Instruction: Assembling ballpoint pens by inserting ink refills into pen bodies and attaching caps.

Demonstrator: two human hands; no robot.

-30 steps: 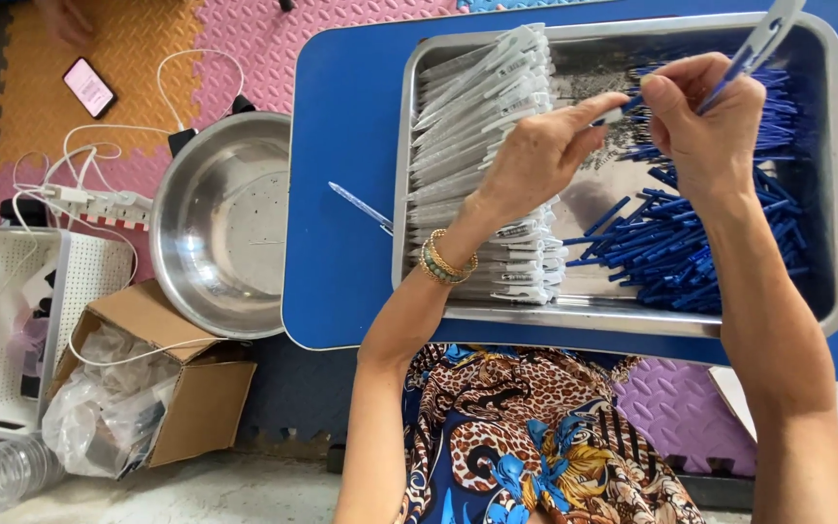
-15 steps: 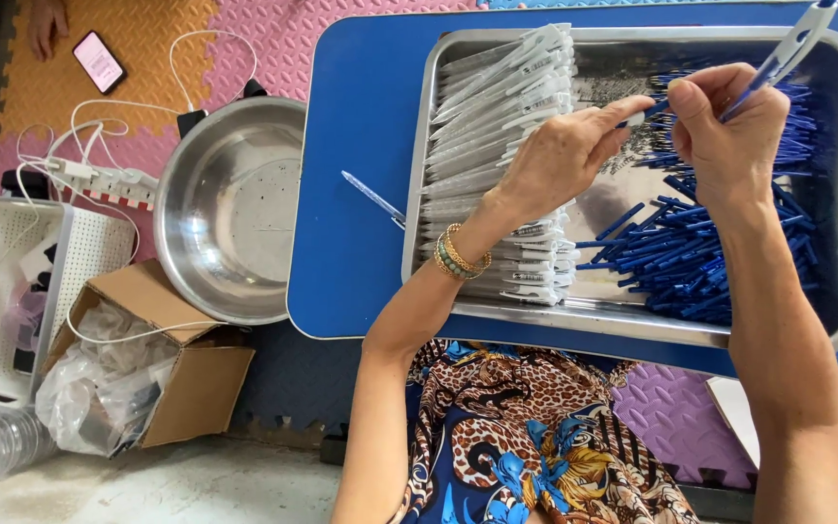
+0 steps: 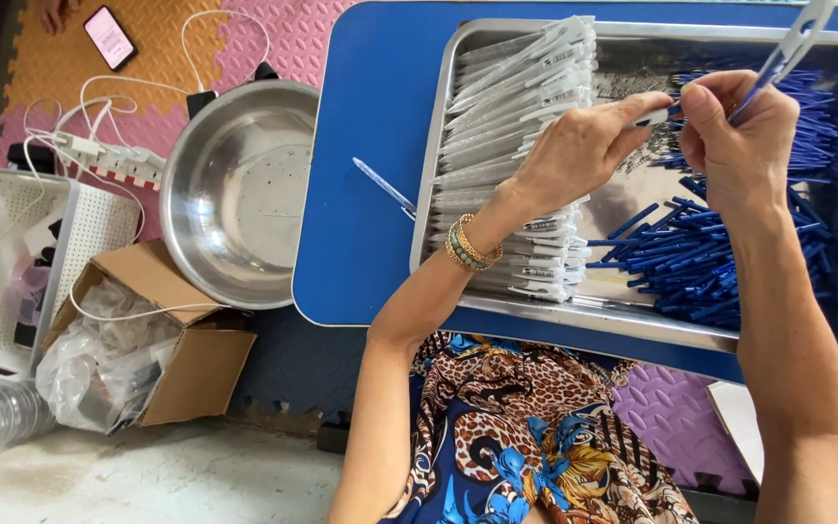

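Left hand: fingers pinching a blue pen by its tip. Right hand: fingers gripping a clear sleeve. Both above the metal tray, counter's right end.

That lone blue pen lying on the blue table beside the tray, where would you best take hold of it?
Grip the lone blue pen around the middle of its thin barrel, coming straight down from above. It lies flat and slanted on the blue table, apart from the metal tray, so both long sides are free for the fingers; pinch across the barrel, not along it.
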